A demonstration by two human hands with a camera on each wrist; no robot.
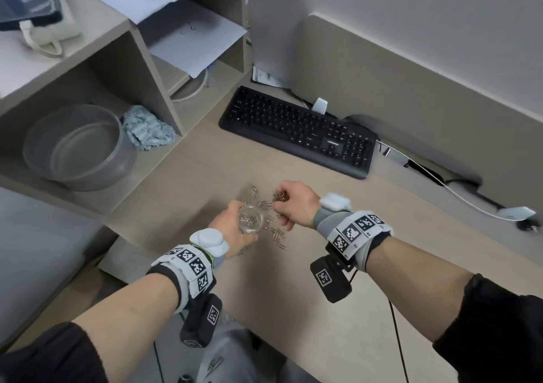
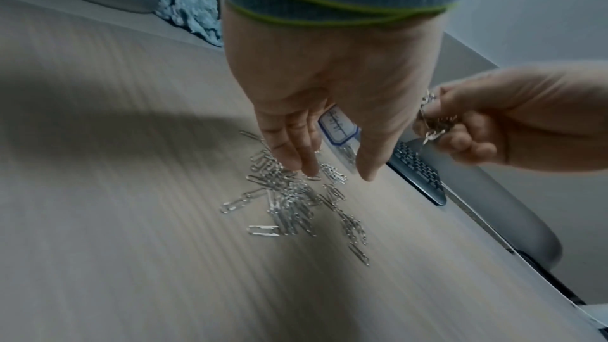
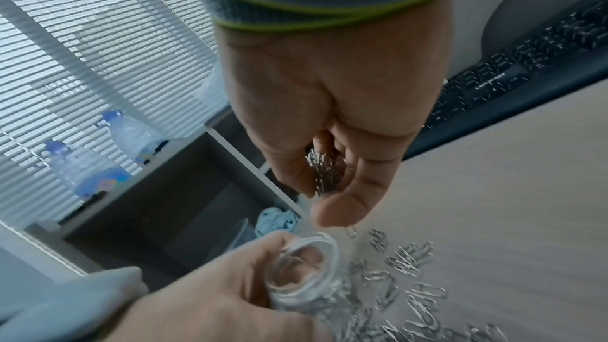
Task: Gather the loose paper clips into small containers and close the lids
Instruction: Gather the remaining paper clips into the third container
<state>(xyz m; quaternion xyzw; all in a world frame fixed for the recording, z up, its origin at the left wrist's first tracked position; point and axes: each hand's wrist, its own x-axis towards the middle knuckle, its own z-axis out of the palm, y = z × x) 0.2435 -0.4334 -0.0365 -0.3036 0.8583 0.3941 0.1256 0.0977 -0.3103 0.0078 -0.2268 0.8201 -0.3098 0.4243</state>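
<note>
My left hand [image 1: 232, 225] grips a small clear container [image 1: 250, 221], open at the top, with several paper clips inside; its blue-edged label [image 2: 338, 126] shows in the left wrist view. Just right of its mouth, my right hand [image 1: 289, 206] pinches a bunch of paper clips [image 1: 279, 197] in curled fingers, held a little above the desk. The right wrist view shows the bunch [image 3: 324, 173] over the container's rim [image 3: 312, 243]. Several loose silver paper clips [image 1: 277, 235] lie scattered on the wooden desk around and under both hands [image 2: 289, 196].
A black keyboard [image 1: 299, 131] lies behind the clips. To the left, a shelf cubby holds a grey bowl [image 1: 79, 147] and a blue cloth [image 1: 147, 128]. A white cable [image 1: 440, 188] runs along the back right. The desk's front edge is near my left forearm.
</note>
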